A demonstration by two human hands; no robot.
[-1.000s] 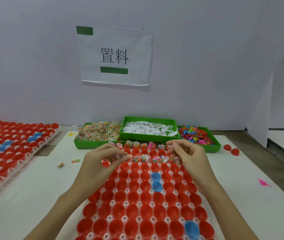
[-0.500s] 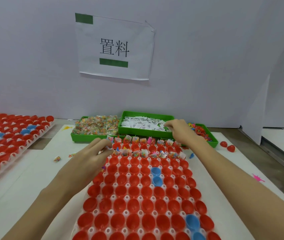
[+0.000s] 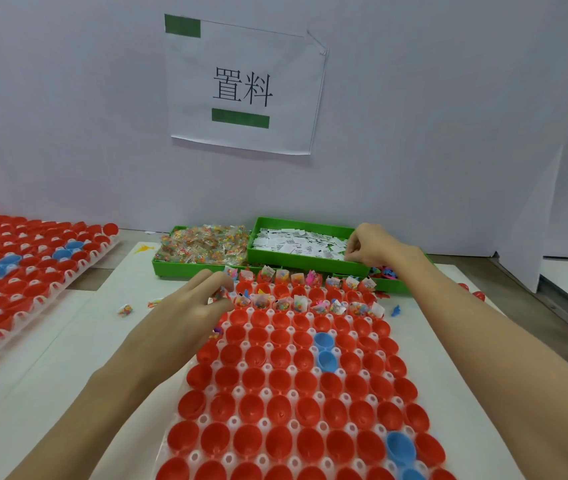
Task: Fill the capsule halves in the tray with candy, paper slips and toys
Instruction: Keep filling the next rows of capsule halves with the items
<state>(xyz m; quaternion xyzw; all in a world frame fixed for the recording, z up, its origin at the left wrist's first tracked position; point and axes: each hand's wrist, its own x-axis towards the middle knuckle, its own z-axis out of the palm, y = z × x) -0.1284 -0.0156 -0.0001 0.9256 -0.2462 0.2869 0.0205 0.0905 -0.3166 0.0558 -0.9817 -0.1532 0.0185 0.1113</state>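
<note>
Head view: a white bench point(image 3: 78, 344) holds a clear tray point(image 3: 277, 396) of red capsule halves point(image 3: 286, 407), with a few blue halves point(image 3: 325, 351) among them. Only the two farthest rows, at 12 o'clock, hold fillings point(image 3: 296, 299).

Beyond the tray stand three green bins. The candy bin point(image 3: 203, 249) is at 11 o'clock, the paper slips bin point(image 3: 296, 242) at 12, and the toy bin point(image 3: 384, 275) at 1, mostly hidden.

The left hand point(image 3: 192, 306) hovers at the tray's far left corner with its fingers curled, pinching something small that cannot be made out. The right hand point(image 3: 372, 242) reaches to the slip bin's right edge with its fingertips curled down among the slips; its grip cannot be told.

A second tray point(image 3: 16, 271) of red halves lies at 9 o'clock. A printed sign point(image 3: 242, 86) hangs on the wall.
</note>
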